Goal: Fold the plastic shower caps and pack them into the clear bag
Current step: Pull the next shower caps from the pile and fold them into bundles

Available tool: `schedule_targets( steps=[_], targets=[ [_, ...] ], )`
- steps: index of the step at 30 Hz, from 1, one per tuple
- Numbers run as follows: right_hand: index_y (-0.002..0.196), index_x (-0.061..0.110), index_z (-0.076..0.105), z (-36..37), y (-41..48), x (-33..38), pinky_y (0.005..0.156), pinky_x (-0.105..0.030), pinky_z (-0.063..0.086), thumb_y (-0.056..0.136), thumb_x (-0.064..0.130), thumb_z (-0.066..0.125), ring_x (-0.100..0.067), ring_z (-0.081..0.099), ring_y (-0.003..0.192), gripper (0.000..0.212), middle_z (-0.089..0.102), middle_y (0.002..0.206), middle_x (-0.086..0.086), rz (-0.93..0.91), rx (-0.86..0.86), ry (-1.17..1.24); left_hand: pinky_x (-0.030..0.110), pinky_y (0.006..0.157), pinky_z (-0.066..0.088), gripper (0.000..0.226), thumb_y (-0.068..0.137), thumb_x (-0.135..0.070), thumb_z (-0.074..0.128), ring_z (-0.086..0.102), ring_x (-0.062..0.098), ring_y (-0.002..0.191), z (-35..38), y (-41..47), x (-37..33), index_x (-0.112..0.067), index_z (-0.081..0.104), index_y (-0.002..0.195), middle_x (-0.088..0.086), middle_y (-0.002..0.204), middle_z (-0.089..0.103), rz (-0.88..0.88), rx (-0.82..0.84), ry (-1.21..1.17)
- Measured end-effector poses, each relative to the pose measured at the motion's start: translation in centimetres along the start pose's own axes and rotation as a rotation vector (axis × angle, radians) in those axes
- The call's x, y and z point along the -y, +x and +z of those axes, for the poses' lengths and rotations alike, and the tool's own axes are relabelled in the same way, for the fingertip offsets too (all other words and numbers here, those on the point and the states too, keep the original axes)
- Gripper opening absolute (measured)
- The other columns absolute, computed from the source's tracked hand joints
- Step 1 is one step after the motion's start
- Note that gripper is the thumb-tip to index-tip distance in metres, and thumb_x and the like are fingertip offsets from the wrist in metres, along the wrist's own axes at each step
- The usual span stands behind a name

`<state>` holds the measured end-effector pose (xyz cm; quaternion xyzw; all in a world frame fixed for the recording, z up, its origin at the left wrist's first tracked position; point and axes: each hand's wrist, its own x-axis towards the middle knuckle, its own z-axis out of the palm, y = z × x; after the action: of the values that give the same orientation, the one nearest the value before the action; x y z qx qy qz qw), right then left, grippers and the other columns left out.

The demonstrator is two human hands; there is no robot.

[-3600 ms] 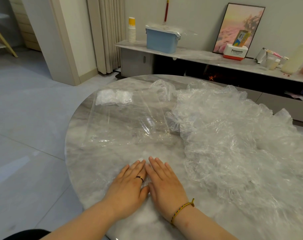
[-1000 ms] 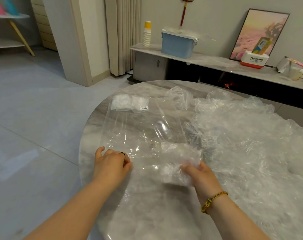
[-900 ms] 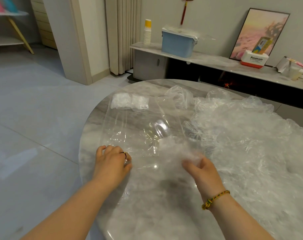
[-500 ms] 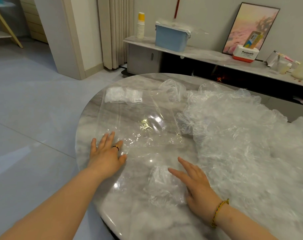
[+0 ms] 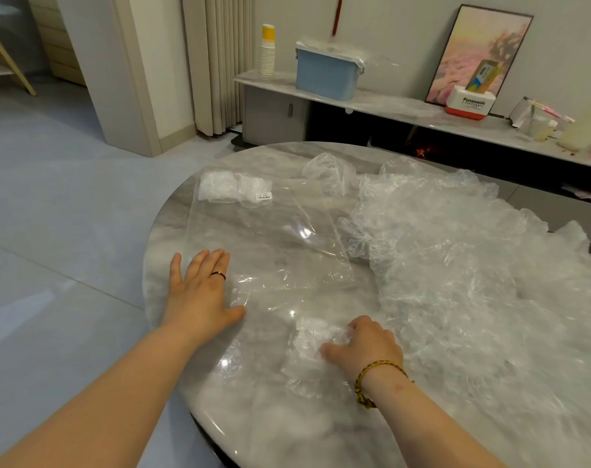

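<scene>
Fingers (image 5: 199, 265) of my left hand (image 5: 199, 295) lie straight and flat, pinning the near edge of the clear bag (image 5: 270, 238); they hold nothing. The bag runs toward 12 o'clock. My right hand (image 5: 368, 346) is curled, gripping the folded shower cap (image 5: 312, 356) at 5 o'clock. Best practice, I judge: pin the mouth, slide the cap in flat, press the air out. Count: one bag, what look like two packed caps (image 5: 233, 190) at its far end, one in hand. The loose pile (image 5: 473, 282) at 2 o'clock is uncountable.
</scene>
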<state>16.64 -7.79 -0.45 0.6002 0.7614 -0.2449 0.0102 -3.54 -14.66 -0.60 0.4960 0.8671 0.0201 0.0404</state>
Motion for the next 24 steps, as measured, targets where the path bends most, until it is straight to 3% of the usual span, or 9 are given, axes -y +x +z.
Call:
schedule_targets(
  steps=[3, 6, 9, 13, 17, 19, 21, 24],
  targets=[
    [0.120, 0.018, 0.050, 0.3, 0.2, 0.2, 0.100, -0.027, 0.032, 0.087, 0.033, 0.054, -0.021, 0.036, 0.121, 0.036, 0.046, 0.122, -0.001, 0.005, 0.025, 0.036, 0.042, 0.112, -0.012, 0.091, 0.085, -0.058, 0.049, -0.005, 0.014, 0.143, -0.4, -0.4, 0.1, -0.016, -0.002, 0.148, -0.006, 0.156, 0.000, -0.010, -0.009, 0.013],
    [0.086, 0.020, 0.053, 0.0, -0.1, 0.2, 0.086, -0.021, 0.041, 0.084, 0.018, 0.060, -0.024, 0.049, 0.106, 0.007, 0.048, 0.097, -0.002, 0.002, -0.040, 0.368, 0.042, 0.113, -0.012, 0.093, 0.084, -0.058, 0.049, -0.005, 0.014, 0.143, -0.7, -1.0, 0.1, -0.017, -0.004, 0.148, -0.007, 0.155, 0.000, -0.012, -0.005, 0.026],
    [0.069, 0.016, 0.044, -0.6, -0.2, 0.1, 0.052, -0.010, 0.037, 0.082, -0.002, 0.059, -0.016, 0.047, 0.064, 0.027, 0.047, 0.071, -0.001, -0.028, -0.058, 0.807, 0.041, 0.113, -0.013, 0.094, 0.084, -0.057, 0.049, -0.006, 0.014, 0.143, -1.1, -1.7, 0.1, -0.018, -0.008, 0.148, -0.008, 0.154, -0.003, 0.010, 0.004, 0.030],
    [0.081, 0.016, 0.052, -1.1, -0.6, 1.7, 0.062, -0.025, 0.044, 0.078, -0.013, 0.058, -0.019, 0.051, 0.069, 0.030, 0.054, 0.080, -0.005, -0.088, 0.114, 1.084, 0.035, 0.114, -0.011, 0.092, 0.086, -0.055, 0.049, -0.005, 0.012, 0.143, -1.4, -2.5, -0.2, -0.018, -0.009, 0.147, -0.008, 0.155, -0.005, 0.033, -0.023, -0.039],
    [0.097, 0.014, 0.053, 0.6, -1.8, 4.5, 0.058, -0.020, 0.048, 0.080, -0.016, 0.056, -0.012, 0.052, 0.065, 0.035, 0.053, 0.078, -0.001, -0.114, 0.450, 0.967, 0.031, 0.115, 0.001, 0.085, 0.090, -0.047, 0.049, 0.000, 0.013, 0.142, -1.7, -2.9, -0.1, -0.018, -0.007, 0.148, -0.007, 0.155, -0.003, 0.051, -0.064, -0.147],
    [0.100, 0.015, 0.052, 0.9, -1.8, 6.1, 0.047, -0.020, 0.047, 0.083, -0.013, 0.054, -0.012, 0.053, 0.057, 0.033, 0.052, 0.076, -0.002, -0.079, 0.454, 0.973, 0.025, 0.113, 0.005, 0.078, 0.093, -0.020, 0.046, -0.002, 0.013, 0.142, -1.8, -3.0, 0.0, -0.017, -0.010, 0.147, -0.007, 0.154, -0.006, 0.080, -0.105, -0.161],
    [0.082, 0.013, 0.054, 0.3, -1.3, 7.5, 0.031, -0.016, 0.037, 0.085, -0.014, 0.049, -0.011, 0.048, 0.037, 0.027, 0.049, 0.068, -0.008, -0.060, 0.464, 1.031, 0.022, 0.112, 0.007, 0.081, 0.089, -0.002, 0.041, -0.004, 0.013, 0.142, -2.2, -3.1, 0.1, -0.017, -0.014, 0.146, -0.007, 0.154, -0.010, 0.086, -0.112, -0.172],
    [0.055, 0.014, 0.054, -0.9, -1.0, 8.4, 0.030, -0.015, 0.030, 0.084, -0.008, 0.051, -0.013, 0.042, 0.032, 0.036, 0.047, 0.053, -0.009, -0.212, 0.535, 0.753, 0.022, 0.112, 0.010, 0.088, 0.087, -0.002, 0.045, -0.010, 0.014, 0.142, -2.2, -3.1, 0.7, -0.016, -0.021, 0.144, -0.005, 0.153, -0.016, 0.078, -0.106, -0.184]
  ],
)
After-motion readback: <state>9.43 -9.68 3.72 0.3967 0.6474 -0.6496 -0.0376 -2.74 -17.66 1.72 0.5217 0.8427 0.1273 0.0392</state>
